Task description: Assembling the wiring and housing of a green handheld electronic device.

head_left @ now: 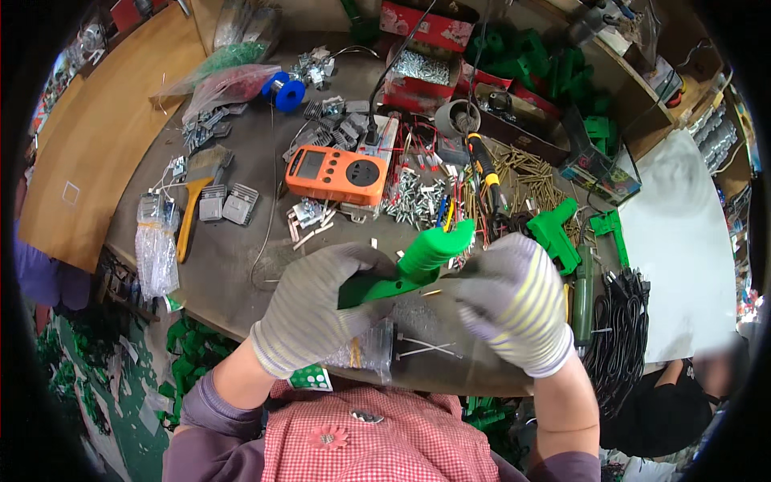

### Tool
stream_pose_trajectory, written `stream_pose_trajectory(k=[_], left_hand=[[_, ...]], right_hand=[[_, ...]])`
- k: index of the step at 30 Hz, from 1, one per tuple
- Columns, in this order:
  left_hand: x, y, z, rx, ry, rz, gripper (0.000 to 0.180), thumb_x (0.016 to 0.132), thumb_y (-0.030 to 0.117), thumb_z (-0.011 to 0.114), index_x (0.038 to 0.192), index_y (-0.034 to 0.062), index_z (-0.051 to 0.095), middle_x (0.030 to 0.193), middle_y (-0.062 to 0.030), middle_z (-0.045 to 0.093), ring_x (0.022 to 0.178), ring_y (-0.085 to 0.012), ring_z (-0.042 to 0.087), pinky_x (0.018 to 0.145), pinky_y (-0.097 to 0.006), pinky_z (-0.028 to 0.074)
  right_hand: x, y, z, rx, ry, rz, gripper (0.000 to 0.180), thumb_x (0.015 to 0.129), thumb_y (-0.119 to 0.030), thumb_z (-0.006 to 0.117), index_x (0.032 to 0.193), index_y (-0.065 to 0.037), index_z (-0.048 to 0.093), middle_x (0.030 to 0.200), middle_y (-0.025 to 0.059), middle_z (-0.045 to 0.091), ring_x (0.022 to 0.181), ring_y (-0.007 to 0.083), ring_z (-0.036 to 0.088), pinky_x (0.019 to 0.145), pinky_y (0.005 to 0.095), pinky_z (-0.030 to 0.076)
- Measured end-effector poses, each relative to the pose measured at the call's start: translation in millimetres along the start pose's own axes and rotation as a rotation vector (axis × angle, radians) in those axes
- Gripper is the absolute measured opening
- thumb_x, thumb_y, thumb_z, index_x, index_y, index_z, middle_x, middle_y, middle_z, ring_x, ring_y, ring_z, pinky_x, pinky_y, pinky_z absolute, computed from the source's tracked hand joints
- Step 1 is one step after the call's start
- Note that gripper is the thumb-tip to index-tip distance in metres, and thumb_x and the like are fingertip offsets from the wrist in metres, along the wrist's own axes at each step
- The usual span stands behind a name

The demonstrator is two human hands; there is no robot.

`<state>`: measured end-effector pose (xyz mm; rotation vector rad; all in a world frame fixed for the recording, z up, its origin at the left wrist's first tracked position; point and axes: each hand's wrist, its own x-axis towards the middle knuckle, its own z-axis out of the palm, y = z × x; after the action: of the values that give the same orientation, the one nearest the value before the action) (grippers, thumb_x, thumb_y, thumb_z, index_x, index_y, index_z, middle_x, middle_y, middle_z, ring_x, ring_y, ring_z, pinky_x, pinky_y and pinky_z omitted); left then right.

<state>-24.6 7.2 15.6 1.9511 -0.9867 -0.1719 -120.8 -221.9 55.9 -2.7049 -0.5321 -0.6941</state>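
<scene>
Red checked apron [377, 438] is closest, right by the near edge of the table [225, 281]. Just over that edge there's a curved green housing [419, 261] held up off the surface, and it looks pretty unfinished to me: one small dark hole on its side, no cord coming out, no metal fitted that I can see. Its inside is hidden, so no idea what's done in there. Silver screws [416, 197] and black cords [614, 337] all lie apart from it, so I'd guess plenty is left.

Left hand [313, 301] is back-up, fingers wrapped round the lower left end, so that grip is clamped on the housing. Right hand [514, 305] is knuckles-up at the other side, fingers curled inward, but it's blurred; can't tell if its grip is closed on anything or even touching. Both hands angle in from the near edge.

Between them at that edge: a clear plastic bag [368, 357] and thin white sticks [430, 348]. The cords are bundled toward the right edge, with loose green pieces [554, 237] just past them. Mid-table, brass screws [526, 173] and an orange meter [336, 175]; a brush [197, 193] toward the left edge. Red boxes [430, 26] line the far edge.
</scene>
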Motion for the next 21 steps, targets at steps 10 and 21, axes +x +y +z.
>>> stream_pose_trajectory(k=[10, 21], left_hand=[[-1, 9, 4, 0.162, 0.029, 0.105, 0.042, 0.079, 0.020, 0.077, 0.114, 0.0042, 0.061, 0.099, -0.0184, 0.067, 0.091, -0.0395, 0.064, 0.080, -0.046, 0.052], [-20, -1, 13, -0.304, 0.055, -0.189, 0.037, 0.077, 0.009, 0.078, 0.109, 0.0022, 0.061, 0.097, -0.0106, 0.068, 0.089, -0.0212, 0.070, 0.081, -0.032, 0.056]], right_hand=[[21, -31, 5, -0.356, -0.276, -0.319, 0.016, 0.078, -0.022, 0.058, 0.079, -0.006, 0.062, 0.078, 0.0078, 0.056, 0.075, 0.0235, 0.059, 0.063, 0.0369, 0.046], [-16, -26, -8, 0.518, 0.111, 0.271, 0.027, 0.086, -0.012, 0.076, 0.110, -0.004, 0.068, 0.098, 0.0099, 0.071, 0.079, 0.0206, 0.070, 0.073, 0.0311, 0.056]])
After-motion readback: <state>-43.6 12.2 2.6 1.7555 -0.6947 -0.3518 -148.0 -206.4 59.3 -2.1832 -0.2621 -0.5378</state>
